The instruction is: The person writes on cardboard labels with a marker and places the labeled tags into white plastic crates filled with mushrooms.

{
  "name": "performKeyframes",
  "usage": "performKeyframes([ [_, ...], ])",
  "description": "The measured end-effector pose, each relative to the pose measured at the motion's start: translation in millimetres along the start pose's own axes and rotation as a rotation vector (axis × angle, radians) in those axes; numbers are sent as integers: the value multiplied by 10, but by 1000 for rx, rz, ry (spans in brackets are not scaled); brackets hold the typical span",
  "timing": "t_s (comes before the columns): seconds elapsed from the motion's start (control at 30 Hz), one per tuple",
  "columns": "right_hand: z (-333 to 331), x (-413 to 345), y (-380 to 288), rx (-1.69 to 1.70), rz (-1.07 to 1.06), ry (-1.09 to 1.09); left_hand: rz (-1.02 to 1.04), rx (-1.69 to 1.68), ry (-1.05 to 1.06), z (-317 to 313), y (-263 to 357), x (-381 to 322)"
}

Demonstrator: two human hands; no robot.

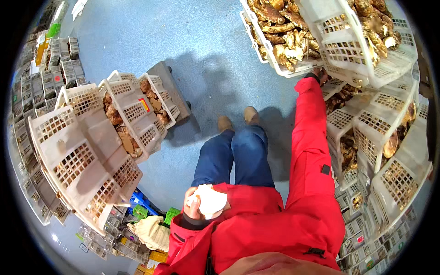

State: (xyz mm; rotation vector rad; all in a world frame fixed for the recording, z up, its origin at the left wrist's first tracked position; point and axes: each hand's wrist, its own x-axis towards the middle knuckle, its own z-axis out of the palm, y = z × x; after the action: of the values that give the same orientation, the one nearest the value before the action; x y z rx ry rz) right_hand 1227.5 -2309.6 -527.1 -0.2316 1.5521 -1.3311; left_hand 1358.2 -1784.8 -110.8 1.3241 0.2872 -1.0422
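My left hand (193,205) holds a white paper-like piece (210,200) close to my waist, the thumb resting on its face. At the end of my outstretched red right sleeve, my right hand (322,75) touches the lower edge of a white plastic crate (290,72); its fingers are partly hidden in shadow, so their grip cannot be told. That crate is filled with brown and cream mushrooms (275,31). Beside it, a tilted white perforated crate (347,48) also has mushrooms behind its wall.
Tall stacks of white mushroom crates stand at my left (82,137) and right (378,127). A grey wheeled platform (175,92) lies under the left stack. Smaller crates line the far left. Below are green crates (140,211) and a cream sack (151,232). The floor (137,41) is blue.
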Motion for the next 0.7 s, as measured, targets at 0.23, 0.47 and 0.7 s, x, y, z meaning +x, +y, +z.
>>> performKeyframes([
  [0.23, -524, -1773, -632, -310, 446, -146, 33, -137, -35, 295, 474, -309],
  [0.47, -674, -5063, -3181, -458, 355, -1136, 125, -31, -193, 656, 1247, -778],
  [0.7, -738, -5953, -3896, -653, 315, -1349, 251, 45, -299, 816, 1406, -945],
])
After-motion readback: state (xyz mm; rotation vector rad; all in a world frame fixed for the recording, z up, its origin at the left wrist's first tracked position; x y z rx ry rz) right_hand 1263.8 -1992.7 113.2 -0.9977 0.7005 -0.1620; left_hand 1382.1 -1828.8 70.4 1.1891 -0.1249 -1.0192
